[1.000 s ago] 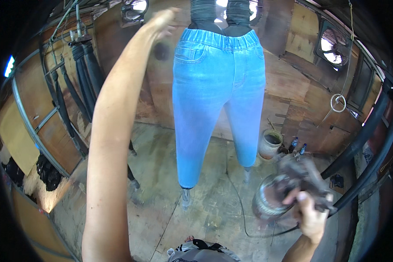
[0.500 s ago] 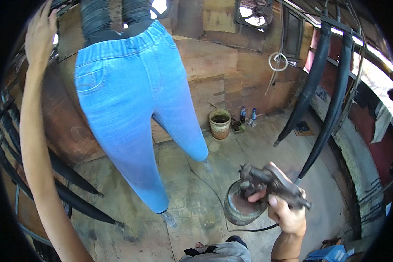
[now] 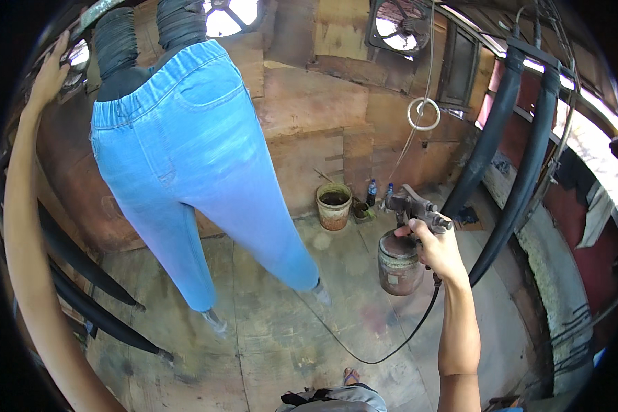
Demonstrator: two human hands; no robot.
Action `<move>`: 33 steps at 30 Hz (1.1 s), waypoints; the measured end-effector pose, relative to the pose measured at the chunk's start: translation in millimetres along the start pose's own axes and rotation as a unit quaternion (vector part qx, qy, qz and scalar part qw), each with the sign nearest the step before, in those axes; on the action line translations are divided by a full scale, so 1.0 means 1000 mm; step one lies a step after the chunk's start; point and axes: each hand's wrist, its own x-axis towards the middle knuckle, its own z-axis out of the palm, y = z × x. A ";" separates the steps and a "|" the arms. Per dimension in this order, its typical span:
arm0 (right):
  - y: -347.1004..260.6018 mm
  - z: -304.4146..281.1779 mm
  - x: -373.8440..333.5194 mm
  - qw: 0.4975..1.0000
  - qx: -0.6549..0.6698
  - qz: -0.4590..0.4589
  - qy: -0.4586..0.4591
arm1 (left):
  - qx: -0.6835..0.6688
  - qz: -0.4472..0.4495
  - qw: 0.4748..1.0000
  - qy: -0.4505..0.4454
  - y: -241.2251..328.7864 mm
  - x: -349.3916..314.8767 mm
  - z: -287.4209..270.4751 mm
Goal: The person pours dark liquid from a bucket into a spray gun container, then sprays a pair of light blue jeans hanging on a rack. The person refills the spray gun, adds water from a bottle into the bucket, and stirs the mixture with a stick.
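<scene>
A pair of light blue jeans (image 3: 185, 144) hangs stretched over a black two-legged form (image 3: 118, 86), its waistband up and its legs apart. My right hand (image 3: 436, 247) grips a dirty metal spray gun (image 3: 413, 207) to the right of the jeans. Under the gun is its round, stained cup (image 3: 399, 266), and a thin dark hose (image 3: 419, 329) trails from it across the floor. My left arm reaches up along the left side. At the upper left, my left hand (image 3: 48, 79) has its fingers stretched out beside the metal rail (image 3: 97, 14); whether they touch it I cannot tell.
More black leg forms hang at the right (image 3: 491, 130) and lower left (image 3: 99, 312). A worn bucket (image 3: 334, 207) and small bottles (image 3: 371, 193) stand by the stained wooden wall (image 3: 302, 103). A white ring (image 3: 424, 114) dangles on a cord. Fans (image 3: 399, 27) sit in the wall.
The jeans have turned on their form and shifted left. My right hand has raised the spray gun, which is now more upright with its cup hanging below. My left hand has moved slightly left.
</scene>
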 end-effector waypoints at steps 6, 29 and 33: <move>0.018 -0.009 0.055 0.997 0.004 -0.033 -0.074 | -0.013 -0.124 0.992 0.006 0.086 0.030 -0.085; 0.121 -0.020 0.081 0.995 0.084 -0.047 0.003 | -0.091 0.020 0.903 0.420 0.226 0.077 -0.208; 0.130 -0.017 0.075 0.994 0.063 -0.060 0.062 | -0.087 0.140 0.918 0.362 0.246 0.087 -0.181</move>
